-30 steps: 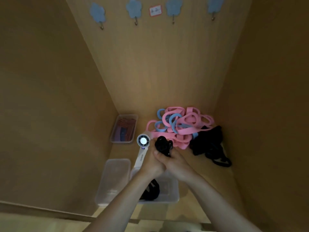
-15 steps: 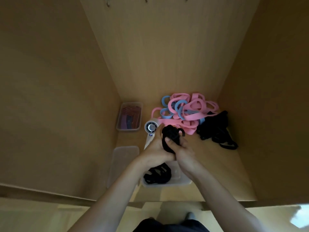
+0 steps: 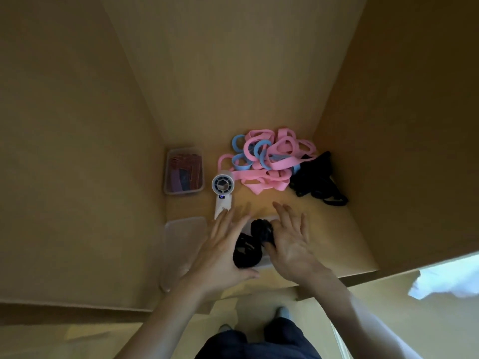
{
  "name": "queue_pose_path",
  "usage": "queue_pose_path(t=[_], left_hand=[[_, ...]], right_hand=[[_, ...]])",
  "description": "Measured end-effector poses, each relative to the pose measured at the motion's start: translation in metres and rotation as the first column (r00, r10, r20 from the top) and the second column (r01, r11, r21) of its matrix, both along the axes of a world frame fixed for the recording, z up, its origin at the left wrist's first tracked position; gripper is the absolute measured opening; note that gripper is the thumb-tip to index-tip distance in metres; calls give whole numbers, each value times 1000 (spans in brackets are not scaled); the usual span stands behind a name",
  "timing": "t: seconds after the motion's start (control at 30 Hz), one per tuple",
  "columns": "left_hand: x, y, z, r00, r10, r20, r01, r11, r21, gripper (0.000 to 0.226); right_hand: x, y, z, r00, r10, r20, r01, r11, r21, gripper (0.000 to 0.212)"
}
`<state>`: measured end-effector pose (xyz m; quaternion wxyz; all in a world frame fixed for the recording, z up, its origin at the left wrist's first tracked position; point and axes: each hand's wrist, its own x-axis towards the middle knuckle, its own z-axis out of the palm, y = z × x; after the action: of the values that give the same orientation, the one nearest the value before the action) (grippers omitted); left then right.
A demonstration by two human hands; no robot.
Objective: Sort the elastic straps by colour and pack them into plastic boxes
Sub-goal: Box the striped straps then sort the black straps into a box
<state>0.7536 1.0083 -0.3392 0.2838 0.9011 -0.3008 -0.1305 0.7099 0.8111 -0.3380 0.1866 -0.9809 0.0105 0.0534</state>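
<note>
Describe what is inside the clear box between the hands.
Black straps lie in the clear box, a rolled bundle at its far end. The left hand and right hand cover its sides; anything there is hidden.

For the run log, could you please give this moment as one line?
left hand open | right hand open | black straps in clear box | pink and blue pile unsorted

Wooden cubby: back panel (image 3: 233, 73) stands beyond the fingers (image 3: 281, 211); left side panel (image 3: 64, 125) and right side panel (image 3: 401, 138) flank them; base board (image 3: 324, 229) lies beneath. Lighting dim and warm. Pale floor (image 3: 64, 340) shows nearer than the fingers. Bright bluish-white patch (image 3: 453, 278) low to their right.
</note>
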Motion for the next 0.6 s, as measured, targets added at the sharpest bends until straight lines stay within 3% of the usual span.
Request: queue_pose_path(t=[0.13,0.33,0.47,0.6], left_hand=[[-2,-6,-11,992,-97,82,86,988,124,119],[-4,-7,-25,953,-227,203,156,936,314,92],[-4,-9,-27,948,-263,182,183,912,366,84],[-5,-10,-25,945,-279,168,190,892,410,80]], right_hand=[[7,12,-3,994,4,-106,-36,951,-306,57],[13,22,-6,960,-64,-274,-67,893,-444,75],[15,19,-4,956,-68,-287,-46,926,-374,69],[2,-2,-8,980,-48,-192,43,999,-29,62]])
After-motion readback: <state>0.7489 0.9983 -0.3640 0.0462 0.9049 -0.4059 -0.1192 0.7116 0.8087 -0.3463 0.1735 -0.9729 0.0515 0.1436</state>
